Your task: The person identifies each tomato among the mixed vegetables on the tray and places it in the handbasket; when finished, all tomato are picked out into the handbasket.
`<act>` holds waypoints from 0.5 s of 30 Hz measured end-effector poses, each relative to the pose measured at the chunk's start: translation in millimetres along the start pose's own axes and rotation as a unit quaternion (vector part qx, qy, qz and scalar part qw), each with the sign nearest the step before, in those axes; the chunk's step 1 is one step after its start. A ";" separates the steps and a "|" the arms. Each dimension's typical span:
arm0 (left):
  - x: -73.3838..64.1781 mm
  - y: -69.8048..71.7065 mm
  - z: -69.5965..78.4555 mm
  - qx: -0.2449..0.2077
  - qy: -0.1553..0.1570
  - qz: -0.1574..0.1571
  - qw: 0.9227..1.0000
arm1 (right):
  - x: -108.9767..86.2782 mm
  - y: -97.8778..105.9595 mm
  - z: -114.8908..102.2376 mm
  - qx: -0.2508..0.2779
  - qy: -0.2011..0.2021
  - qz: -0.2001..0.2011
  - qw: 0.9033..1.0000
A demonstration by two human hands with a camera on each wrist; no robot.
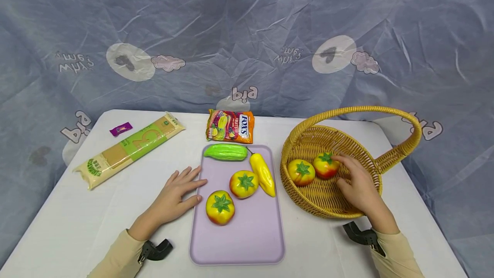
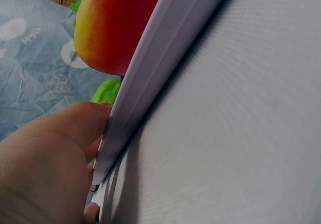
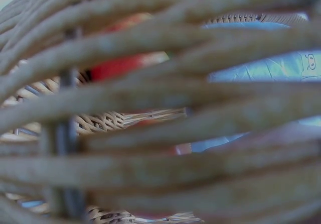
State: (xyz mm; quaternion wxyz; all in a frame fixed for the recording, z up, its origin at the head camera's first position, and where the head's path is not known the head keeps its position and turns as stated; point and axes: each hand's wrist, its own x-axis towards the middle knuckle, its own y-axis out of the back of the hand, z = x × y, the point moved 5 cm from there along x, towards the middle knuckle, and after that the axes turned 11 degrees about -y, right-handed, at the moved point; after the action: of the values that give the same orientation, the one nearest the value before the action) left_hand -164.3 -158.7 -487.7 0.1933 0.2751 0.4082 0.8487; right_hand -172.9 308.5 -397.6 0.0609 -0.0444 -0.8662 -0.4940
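My left hand (image 1: pixel 175 194) lies at the left rim of a lilac tray (image 1: pixel 239 243), fingers spread, some tips touching the rim. On the tray are two yellow-red toy tomatoes (image 1: pixel 220 207) with green leaf tops, a green pepper-like vegetable (image 1: pixel 227 152) and a yellow chili pepper (image 1: pixel 263 174). One tomato (image 2: pixel 113 30) shows above the rim in the left wrist view. My right hand (image 1: pixel 359 185) reaches into a wicker basket (image 1: pixel 308 205), its fingertips at the right one of two tomatoes (image 1: pixel 325 167) there. Basket weave (image 3: pixel 150 98) hides most of the right wrist view.
An orange FOX'S candy bag (image 1: pixel 230 126) lies behind the tray. At the left are a long noodle pack (image 1: pixel 131 149) and a small purple wrapper (image 1: pixel 121 129). The basket's tall handle (image 1: pixel 359 110) arches over it. A blue-grey cloth hangs behind the table.
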 end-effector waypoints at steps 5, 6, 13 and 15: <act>0.2 -0.4 -0.4 0.000 0.001 -0.002 1.000 | -0.1 -0.3 -0.3 0.006 0.000 -0.004 1.000; 0.2 -0.4 -0.5 0.001 0.001 -0.002 1.000 | -0.1 -0.3 -0.3 0.007 -0.001 -0.006 1.000; 0.4 0.1 0.4 -0.001 0.003 -0.004 1.000 | 0.8 -1.7 0.6 0.008 -0.004 -0.011 1.000; 0.2 0.2 0.6 -0.002 0.003 -0.004 1.000 | 0.6 -1.3 0.7 0.006 -0.005 -0.009 1.000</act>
State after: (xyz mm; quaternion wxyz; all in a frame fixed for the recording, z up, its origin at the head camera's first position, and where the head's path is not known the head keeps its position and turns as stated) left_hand -164.1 -158.3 -487.2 0.1955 0.2705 0.4084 0.8496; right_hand -173.7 308.5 -398.9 0.0524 -0.0382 -0.8700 -0.4888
